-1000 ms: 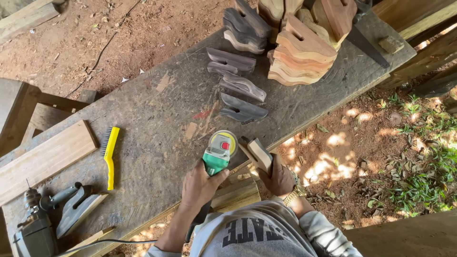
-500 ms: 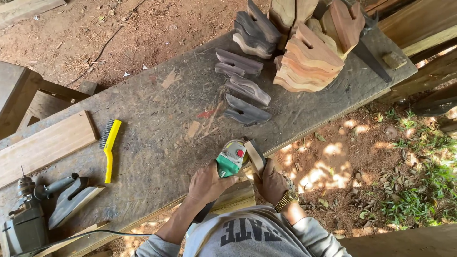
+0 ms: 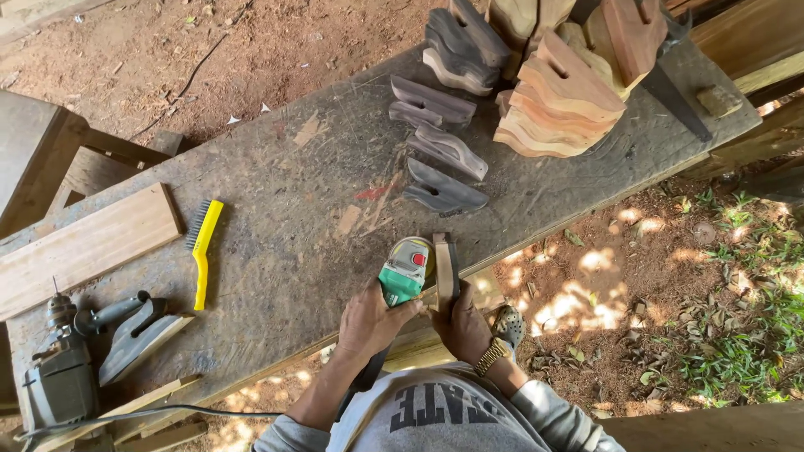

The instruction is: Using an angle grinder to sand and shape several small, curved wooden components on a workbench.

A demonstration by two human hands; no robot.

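Since 1 second ago my hands have turned the work: the wood piece (image 3: pixel 445 269) that lay slanted now stands straight on its edge at the near edge of the bench (image 3: pixel 276 209), and the green grinder (image 3: pixel 405 272) sits close against its left side — so the grinding goes on along this face, I think. My left hand (image 3: pixel 369 322) is closed around the grinder body. My right hand (image 3: pixel 461 328) is closed on the near end of the wood piece, holding it firm. Further on the bench lie 4 grey shaped pieces (image 3: pixel 440 155) and a stack of reddish ones (image 3: pixel 561 105); a yellow wire brush (image 3: pixel 201 247) lies toward the left end.
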